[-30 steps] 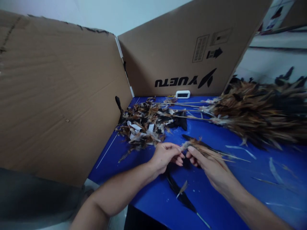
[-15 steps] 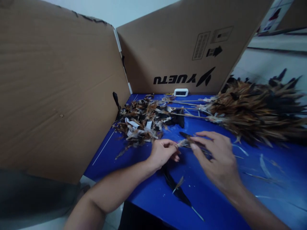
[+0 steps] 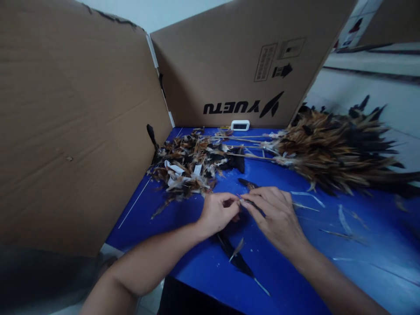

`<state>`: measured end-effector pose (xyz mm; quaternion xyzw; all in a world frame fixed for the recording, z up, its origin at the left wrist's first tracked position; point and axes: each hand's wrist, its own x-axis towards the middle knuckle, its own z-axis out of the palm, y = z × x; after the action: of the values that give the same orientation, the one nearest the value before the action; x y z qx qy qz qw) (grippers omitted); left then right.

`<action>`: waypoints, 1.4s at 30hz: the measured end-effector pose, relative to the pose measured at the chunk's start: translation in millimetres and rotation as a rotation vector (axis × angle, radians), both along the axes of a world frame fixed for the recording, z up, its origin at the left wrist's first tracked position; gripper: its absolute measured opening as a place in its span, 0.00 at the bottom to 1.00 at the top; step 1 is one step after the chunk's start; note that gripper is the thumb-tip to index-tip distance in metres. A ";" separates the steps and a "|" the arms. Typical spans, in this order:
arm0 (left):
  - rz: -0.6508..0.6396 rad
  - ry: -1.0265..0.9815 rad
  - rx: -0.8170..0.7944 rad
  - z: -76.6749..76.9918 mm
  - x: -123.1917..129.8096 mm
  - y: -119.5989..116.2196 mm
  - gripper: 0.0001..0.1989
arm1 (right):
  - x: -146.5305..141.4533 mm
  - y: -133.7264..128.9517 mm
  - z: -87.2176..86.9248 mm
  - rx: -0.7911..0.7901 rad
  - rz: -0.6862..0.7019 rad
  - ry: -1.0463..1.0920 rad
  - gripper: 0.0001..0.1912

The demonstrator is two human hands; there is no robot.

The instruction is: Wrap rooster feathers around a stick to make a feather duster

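Observation:
My left hand (image 3: 219,212) is closed in a pinch above the blue table, at the middle of the head view. Its fingertips meet those of my right hand (image 3: 271,212), which is also pinched closed. What lies between the fingertips is too small to make out. A dark feather (image 3: 247,183) sticks out behind my right hand's fingers. Below the hands a long black feather (image 3: 238,258) with a pale quill lies on the table, with a small brown feather (image 3: 236,249) across it.
Loose brown and black feathers (image 3: 193,164) are heaped at the back left. Feather bundles on sticks (image 3: 328,148) lie at the right. Cardboard panels (image 3: 229,65) stand behind and left of the blue table (image 3: 288,280). A white device (image 3: 240,125) is at the back edge.
My right hand has moved left to my left hand, and its spread fingers have closed at the fingertips. The whole view has shifted slightly, with the scene now further left.

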<state>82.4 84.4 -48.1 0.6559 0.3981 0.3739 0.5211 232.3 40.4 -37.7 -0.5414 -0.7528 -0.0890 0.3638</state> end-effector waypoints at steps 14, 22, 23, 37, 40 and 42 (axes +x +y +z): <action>-0.002 0.145 0.246 1.3 -3.7 -0.6 0.10 | 19.4 6.7 -9.7 -0.300 0.098 0.118 0.18; -0.003 0.166 0.298 2.7 -4.5 -1.6 0.11 | 17.6 9.1 -1.9 -0.443 0.192 0.257 0.13; -0.004 0.168 0.309 2.1 -4.4 -1.3 0.11 | 17.0 9.2 -1.0 -0.442 0.199 0.268 0.13; -0.050 0.004 0.086 6.5 -4.1 -0.3 0.12 | 18.8 5.5 4.0 -0.564 0.168 0.376 0.13; -0.079 -0.191 -0.190 7.8 -4.3 4.1 0.16 | 20.5 5.6 1.7 -0.614 0.194 0.438 0.14; -0.108 -0.267 -0.291 7.7 -4.3 6.6 0.16 | 20.9 5.5 1.4 -0.649 0.206 0.479 0.15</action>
<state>78.1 91.0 -40.4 0.5387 0.3397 0.3676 0.6777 253.2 45.9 -36.3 -0.5553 -0.6861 0.3182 0.3459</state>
